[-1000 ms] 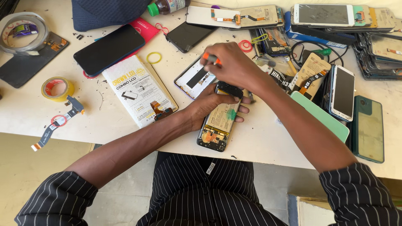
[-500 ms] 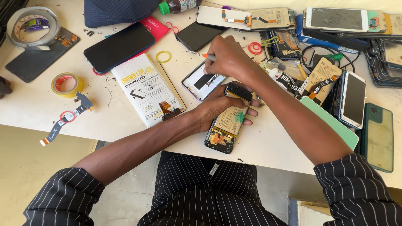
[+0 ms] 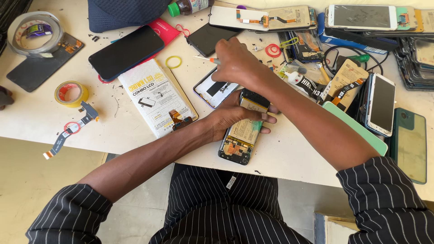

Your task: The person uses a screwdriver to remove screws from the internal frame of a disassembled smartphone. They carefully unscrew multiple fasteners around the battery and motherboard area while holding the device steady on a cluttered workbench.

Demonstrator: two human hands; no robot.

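Opened phone (image 3: pixel 242 134) with its back cover off lies near the front edge of the white table (image 3: pixel 135 131), battery and circuit board exposed, its lower end close to the edge above my lap. My left hand (image 3: pixel 235 115) wraps over its upper half, fingers curled across the battery, which I judge pins it flat so it cannot slide toward the edge. My right hand (image 3: pixel 235 63) is raised above and behind it, closed narrowly around a small screwdriver (image 3: pixel 207 59) with an orange collar, its thin tip pointing left over a detached phone back cover (image 3: pixel 214 88) that lies just beside the phone. My right forearm crosses above the phone, so the arms overlap there. Open room is scarce: a white parts package (image 3: pixel 156 101) sits just left of my left wrist, a dark phone (image 3: pixel 126 52) lies behind it, and the right side is crowded with a mint-green case (image 3: pixel 357 129), a white-framed phone (image 3: pixel 381 104), cables and more screens along the far edge. The barest stretch lies to the left, between the package and a yellow tape roll (image 3: pixel 71 93), with a loose flex cable (image 3: pixel 70 129) near that edge.
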